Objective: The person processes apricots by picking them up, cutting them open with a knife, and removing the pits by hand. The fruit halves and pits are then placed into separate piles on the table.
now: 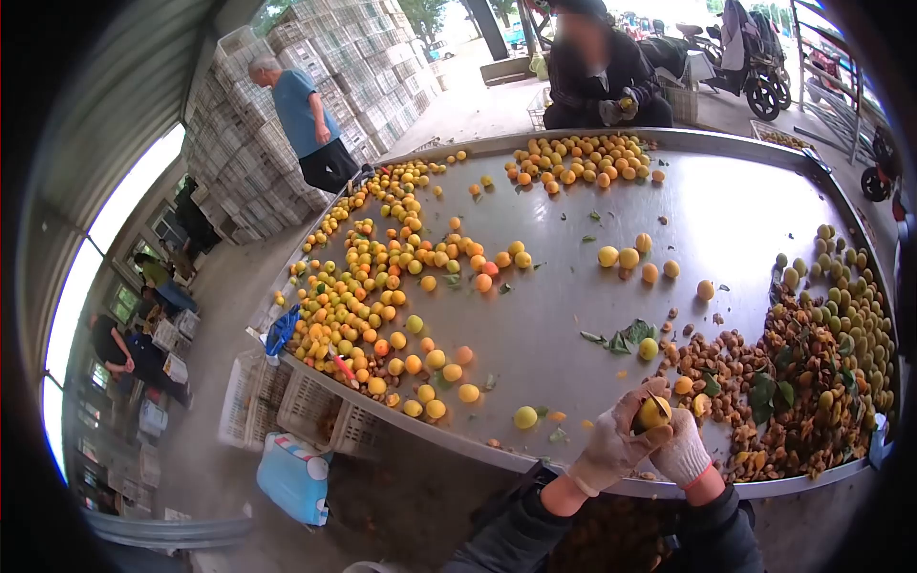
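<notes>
Near the front edge of the metal table (535, 315), my two gloved hands meet around a yellow apricot (651, 413). My left hand (616, 439) is closed, its fingers wrapped about the fruit from the left and above. From the right, my right hand (682, 453) closes against the same fruit; its fingertips are partly hidden. The apricot looks split, with a darker patch on its lower side. Just beyond my hands lies a heap of brown pits and scraps (731, 382). A greenish apricot (648, 349) sits beside some leaves (626, 334).
Many apricots (373, 277) cover the table's left side, more (583, 160) lie at the far edge, and green fruit (845, 286) lines the right. Across the table sits a person (611, 76) holding a fruit. Crates (315, 411) and a blue container (294, 477) stand below left.
</notes>
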`<action>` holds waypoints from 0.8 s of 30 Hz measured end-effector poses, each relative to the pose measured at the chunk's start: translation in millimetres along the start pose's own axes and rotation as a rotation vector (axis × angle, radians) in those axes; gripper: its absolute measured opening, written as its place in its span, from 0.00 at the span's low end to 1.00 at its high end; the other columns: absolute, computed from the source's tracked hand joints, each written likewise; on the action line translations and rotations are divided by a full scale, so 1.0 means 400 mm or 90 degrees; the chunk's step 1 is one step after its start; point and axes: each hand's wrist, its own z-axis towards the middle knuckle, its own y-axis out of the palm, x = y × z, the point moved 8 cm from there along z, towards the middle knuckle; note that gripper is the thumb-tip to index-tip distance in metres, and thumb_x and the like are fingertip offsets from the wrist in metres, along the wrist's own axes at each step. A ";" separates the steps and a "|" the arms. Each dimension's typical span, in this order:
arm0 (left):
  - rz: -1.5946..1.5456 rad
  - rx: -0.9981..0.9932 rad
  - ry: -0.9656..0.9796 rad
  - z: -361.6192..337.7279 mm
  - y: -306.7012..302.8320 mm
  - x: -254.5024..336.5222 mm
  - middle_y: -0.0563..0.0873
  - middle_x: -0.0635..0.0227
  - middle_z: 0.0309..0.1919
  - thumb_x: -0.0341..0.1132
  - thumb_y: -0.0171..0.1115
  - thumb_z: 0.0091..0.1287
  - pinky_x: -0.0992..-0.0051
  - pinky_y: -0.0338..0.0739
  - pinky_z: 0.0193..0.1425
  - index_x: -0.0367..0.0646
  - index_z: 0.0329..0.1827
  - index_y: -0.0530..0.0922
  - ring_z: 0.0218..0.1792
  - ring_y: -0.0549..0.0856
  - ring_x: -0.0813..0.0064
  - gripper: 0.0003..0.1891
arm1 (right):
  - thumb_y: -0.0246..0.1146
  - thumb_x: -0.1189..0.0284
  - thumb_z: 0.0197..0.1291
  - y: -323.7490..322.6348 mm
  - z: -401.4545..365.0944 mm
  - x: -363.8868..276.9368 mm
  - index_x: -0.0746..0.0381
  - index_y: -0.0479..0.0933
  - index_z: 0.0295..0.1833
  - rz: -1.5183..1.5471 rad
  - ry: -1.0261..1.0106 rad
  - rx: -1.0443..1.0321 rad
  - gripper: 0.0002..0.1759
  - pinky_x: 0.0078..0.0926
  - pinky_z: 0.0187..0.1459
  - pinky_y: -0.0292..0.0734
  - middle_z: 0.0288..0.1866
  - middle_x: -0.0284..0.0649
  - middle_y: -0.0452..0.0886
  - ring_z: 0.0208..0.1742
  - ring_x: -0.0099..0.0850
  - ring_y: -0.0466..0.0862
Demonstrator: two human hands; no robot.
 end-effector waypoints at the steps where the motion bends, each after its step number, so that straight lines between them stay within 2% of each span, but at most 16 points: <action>1: 0.000 0.000 0.000 0.002 -0.005 -0.005 0.81 0.53 0.54 0.48 0.65 0.66 0.67 0.76 0.55 0.39 0.62 0.72 0.51 0.83 0.56 0.28 | 0.65 0.82 0.50 -0.007 0.001 -0.007 0.65 0.81 0.37 0.016 0.017 0.027 0.07 0.26 0.33 0.76 0.29 0.40 0.83 0.30 0.26 0.81; 3: 0.063 -0.045 -0.049 0.007 -0.005 -0.038 0.81 0.53 0.55 0.51 0.62 0.68 0.71 0.75 0.54 0.38 0.63 0.72 0.52 0.83 0.64 0.29 | 0.65 0.82 0.50 -0.012 0.001 -0.005 0.65 0.81 0.37 0.033 0.034 0.055 0.07 0.26 0.33 0.76 0.29 0.40 0.83 0.30 0.25 0.81; 7: 0.083 -0.040 -0.046 0.004 0.007 -0.046 0.82 0.52 0.54 0.52 0.60 0.68 0.71 0.76 0.53 0.38 0.61 0.73 0.50 0.83 0.63 0.28 | 0.65 0.82 0.51 -0.020 0.000 0.015 0.65 0.80 0.36 0.045 0.007 0.110 0.06 0.26 0.32 0.76 0.28 0.41 0.83 0.30 0.25 0.81; 9: 0.141 0.000 0.089 0.009 0.005 0.014 0.82 0.50 0.52 0.53 0.61 0.68 0.69 0.77 0.52 0.38 0.58 0.75 0.49 0.84 0.57 0.27 | 0.65 0.82 0.51 -0.021 -0.007 0.011 0.65 0.80 0.36 0.039 0.000 0.112 0.05 0.27 0.32 0.76 0.28 0.41 0.83 0.30 0.25 0.81; 10: 0.141 0.003 0.086 0.010 0.006 0.017 0.82 0.50 0.52 0.53 0.61 0.68 0.69 0.77 0.52 0.38 0.58 0.75 0.49 0.84 0.57 0.27 | 0.65 0.82 0.51 -0.026 -0.008 -0.001 0.65 0.80 0.36 0.017 0.006 0.118 0.05 0.27 0.33 0.76 0.28 0.40 0.83 0.30 0.25 0.81; 12: 0.223 0.017 0.138 0.009 0.008 0.037 0.82 0.49 0.50 0.51 0.64 0.66 0.68 0.78 0.51 0.38 0.55 0.76 0.48 0.84 0.51 0.26 | 0.65 0.82 0.51 -0.036 -0.008 0.000 0.65 0.80 0.36 -0.004 0.012 0.125 0.05 0.27 0.33 0.76 0.28 0.40 0.83 0.30 0.25 0.81; 14: 0.284 0.037 0.174 0.010 0.010 0.033 0.82 0.49 0.49 0.50 0.65 0.64 0.67 0.78 0.51 0.38 0.54 0.76 0.48 0.83 0.49 0.25 | 0.64 0.82 0.52 -0.021 -0.009 0.021 0.65 0.80 0.36 -0.049 0.005 0.009 0.05 0.26 0.34 0.76 0.28 0.39 0.82 0.31 0.24 0.81; 16: 0.344 0.055 0.208 0.009 0.013 0.039 0.82 0.48 0.48 0.49 0.67 0.63 0.67 0.78 0.52 0.39 0.53 0.76 0.48 0.83 0.46 0.25 | 0.63 0.82 0.52 -0.016 -0.009 0.038 0.65 0.80 0.36 -0.029 -0.002 -0.001 0.05 0.25 0.34 0.76 0.29 0.38 0.82 0.32 0.24 0.81; 18: 0.361 0.062 0.257 0.010 0.016 0.059 0.83 0.52 0.47 0.48 0.71 0.61 0.69 0.78 0.51 0.39 0.56 0.75 0.45 0.84 0.57 0.27 | 0.63 0.82 0.53 -0.010 -0.011 0.035 0.65 0.79 0.36 -0.010 -0.009 -0.009 0.04 0.25 0.34 0.76 0.29 0.38 0.83 0.32 0.23 0.81; 19: 0.360 0.062 0.255 0.005 0.020 0.061 0.83 0.52 0.47 0.48 0.71 0.61 0.69 0.78 0.51 0.39 0.56 0.75 0.45 0.84 0.57 0.27 | 0.63 0.82 0.53 -0.019 -0.010 0.027 0.65 0.79 0.36 0.011 0.005 0.032 0.04 0.25 0.34 0.76 0.29 0.38 0.82 0.32 0.23 0.81; 21: 0.044 0.035 0.042 0.010 0.016 0.002 0.83 0.59 0.47 0.49 0.70 0.62 0.73 0.77 0.49 0.40 0.60 0.75 0.44 0.83 0.71 0.29 | 0.63 0.82 0.53 -0.025 -0.005 0.006 0.66 0.80 0.36 0.031 0.019 0.069 0.04 0.25 0.34 0.76 0.29 0.38 0.82 0.32 0.23 0.81; 22: 0.044 0.037 0.040 0.007 0.017 -0.005 0.83 0.59 0.47 0.49 0.70 0.62 0.73 0.77 0.49 0.40 0.60 0.75 0.44 0.83 0.71 0.29 | 0.64 0.82 0.52 -0.028 -0.002 -0.008 0.66 0.80 0.36 0.027 0.016 0.084 0.05 0.24 0.33 0.76 0.28 0.38 0.82 0.32 0.23 0.81; 24: 0.050 0.034 -0.017 0.002 0.016 -0.036 0.81 0.64 0.48 0.50 0.69 0.62 0.76 0.77 0.49 0.40 0.62 0.73 0.44 0.79 0.78 0.31 | 0.64 0.82 0.51 -0.024 -0.001 -0.007 0.66 0.80 0.37 0.025 0.015 0.098 0.06 0.24 0.33 0.76 0.28 0.38 0.82 0.32 0.22 0.80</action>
